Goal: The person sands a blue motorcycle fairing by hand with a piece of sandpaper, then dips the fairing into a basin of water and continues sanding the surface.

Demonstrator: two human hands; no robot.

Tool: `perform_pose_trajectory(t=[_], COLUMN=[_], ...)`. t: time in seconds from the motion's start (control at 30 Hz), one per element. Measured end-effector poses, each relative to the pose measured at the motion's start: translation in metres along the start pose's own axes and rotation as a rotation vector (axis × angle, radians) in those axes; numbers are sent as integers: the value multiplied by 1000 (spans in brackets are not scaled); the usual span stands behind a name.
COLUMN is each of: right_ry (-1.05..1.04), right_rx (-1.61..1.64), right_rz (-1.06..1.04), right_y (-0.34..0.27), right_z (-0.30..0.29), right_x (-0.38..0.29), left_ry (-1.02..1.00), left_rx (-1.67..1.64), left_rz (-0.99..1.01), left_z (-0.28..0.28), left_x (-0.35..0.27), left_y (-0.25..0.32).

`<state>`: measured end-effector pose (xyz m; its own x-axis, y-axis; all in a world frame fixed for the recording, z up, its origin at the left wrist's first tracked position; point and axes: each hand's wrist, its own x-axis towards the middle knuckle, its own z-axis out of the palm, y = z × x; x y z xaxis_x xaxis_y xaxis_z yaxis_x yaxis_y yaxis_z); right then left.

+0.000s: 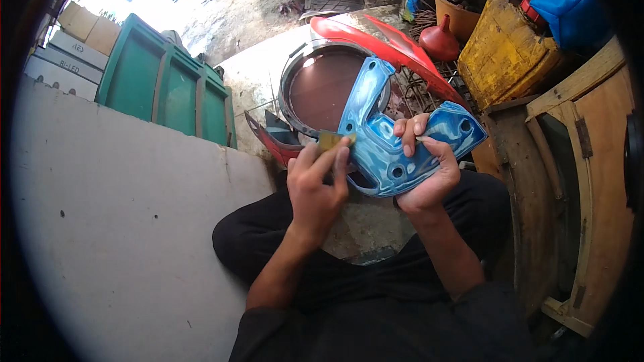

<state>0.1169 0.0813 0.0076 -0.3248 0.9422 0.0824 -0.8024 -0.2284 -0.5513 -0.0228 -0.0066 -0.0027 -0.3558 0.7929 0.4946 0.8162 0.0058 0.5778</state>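
My right hand [433, 176] grips the lower right of a blue, white-streaked plastic panel [375, 161], its fingers reaching through to the upper side. The panel has several round holes and is held tilted above my lap. Between the fingers of my left hand [319, 181] is a small folded yellowish-brown piece of sandpaper [334, 141], against the panel's left edge. Behind the panel stands a round basin [322, 91] of dark reddish-brown liquid, partly hidden by it.
Red plastic fairing parts [352, 40] lie beyond the basin, near a red funnel [440, 40]. A dirty yellow jerrycan [508, 45] and wooden frames [578, 161] stand at the right. A pale low wall [136, 201] runs along the left, with a green panelled board [166, 80] behind it.
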Motion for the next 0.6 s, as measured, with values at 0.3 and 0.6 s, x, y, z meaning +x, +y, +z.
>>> perform_pose_trajectory(t=[0.3, 0.6], right_ry=[-34, -79], right_rx=[-78, -69], right_rz=[11, 40], right_y=[3, 5], right_z=[1, -6], right_x=[-5, -6], left_ry=[-34, -62], left_rx=[16, -43], left_rz=[119, 203], left_z=[-2, -3], left_x=[-10, -22], left_y=[22, 46])
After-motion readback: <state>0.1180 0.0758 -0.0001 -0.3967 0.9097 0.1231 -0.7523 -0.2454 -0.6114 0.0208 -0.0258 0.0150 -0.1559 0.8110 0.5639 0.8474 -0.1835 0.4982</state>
